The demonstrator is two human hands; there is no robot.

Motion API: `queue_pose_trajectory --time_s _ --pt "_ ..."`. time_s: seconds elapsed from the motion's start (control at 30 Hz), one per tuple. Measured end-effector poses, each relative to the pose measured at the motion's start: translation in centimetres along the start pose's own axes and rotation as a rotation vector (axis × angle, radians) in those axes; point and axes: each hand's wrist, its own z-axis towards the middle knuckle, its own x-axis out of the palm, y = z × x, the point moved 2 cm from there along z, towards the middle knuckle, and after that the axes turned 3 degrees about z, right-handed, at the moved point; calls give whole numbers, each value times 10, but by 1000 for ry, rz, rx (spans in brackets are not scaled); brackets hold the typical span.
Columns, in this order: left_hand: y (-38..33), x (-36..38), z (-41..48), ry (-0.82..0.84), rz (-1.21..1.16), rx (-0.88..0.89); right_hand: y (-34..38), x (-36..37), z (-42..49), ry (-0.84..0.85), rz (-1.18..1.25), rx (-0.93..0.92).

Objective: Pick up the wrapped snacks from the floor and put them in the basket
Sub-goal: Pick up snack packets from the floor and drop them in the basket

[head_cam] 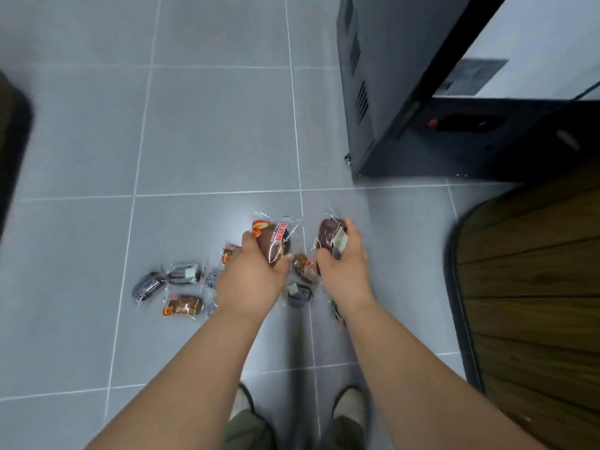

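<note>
While curled, left hand fingers around brown snack, right hand around dark snack (both gripped).

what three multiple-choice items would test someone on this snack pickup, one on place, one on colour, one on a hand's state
1. Where do the loose wrapped snacks lie?
A on the tiled floor
B on a shelf
C in a drawer

2. What colour are the floor tiles?
A red
B grey
C green

3. What is the left hand doing?
A lying flat and empty
B pointing upward
C gripping a brown snack

Answers: 1 A, the packets lie scattered on the tiles beside the hands. 2 B, every tile in view is grey. 3 C, its fingers curl round the packet, while the right hand grips a dark snack.
</note>
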Motion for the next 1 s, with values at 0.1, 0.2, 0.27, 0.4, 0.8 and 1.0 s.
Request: queue_pose_trajectory --time_s 0.1,0.2,0.27,0.4,0.8,1.0 --pt "-45 -71 -18 -51 -35 15 59 -31 -41 -35 150 -121" --pt "-82 -136 -49 -86 -70 32 109 -69 -87 -22 288 -160" --pt "-103 -173 -77 -100 -132 56 145 -102 -131 -15 327 -199" --pt "-139 -229 -138 -124 -254 133 185 -169 -199 25 346 -300" --pt "-255 -320 -257 -94 -455 294 242 -310 -303 -159 474 -492" --pt "-301 -349 -280 -40 -491 407 264 -345 -329 -216 528 -537"
